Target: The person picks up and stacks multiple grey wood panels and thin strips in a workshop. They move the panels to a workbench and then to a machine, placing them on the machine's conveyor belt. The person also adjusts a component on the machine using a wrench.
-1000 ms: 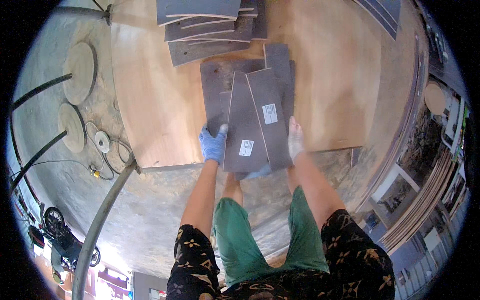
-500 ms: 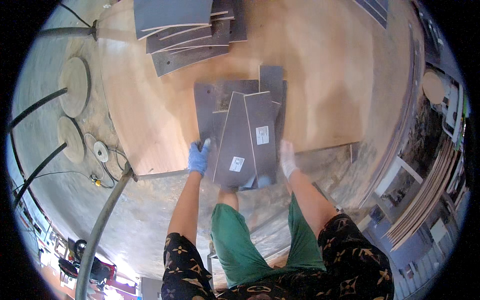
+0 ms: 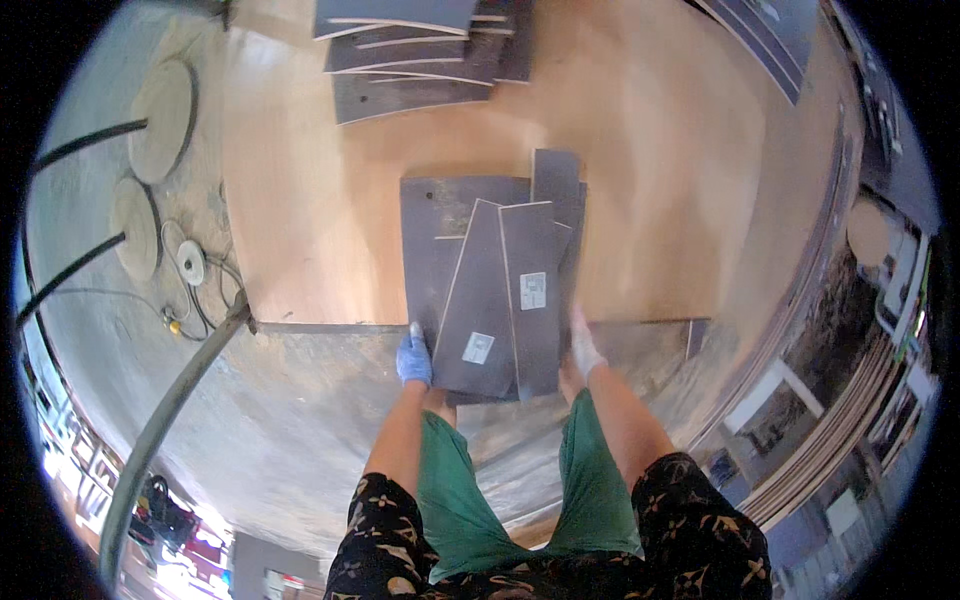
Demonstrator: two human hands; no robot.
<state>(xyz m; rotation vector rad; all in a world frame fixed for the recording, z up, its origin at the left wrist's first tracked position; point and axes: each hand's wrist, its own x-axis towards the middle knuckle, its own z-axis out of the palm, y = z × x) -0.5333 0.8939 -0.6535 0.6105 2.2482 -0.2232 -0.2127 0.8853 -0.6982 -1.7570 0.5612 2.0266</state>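
Two gloved hands — left hand [image 3: 414, 358], right hand [image 3: 583, 348] — fingers gripping stacked dark panels [image 3: 500, 295], plywood table [image 3: 640, 180]

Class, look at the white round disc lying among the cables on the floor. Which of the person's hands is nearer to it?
Left. The left hand, in a blue glove, grips the dark panels' left edge, on the side of the disc. The right hand is beyond the panels, farther off.
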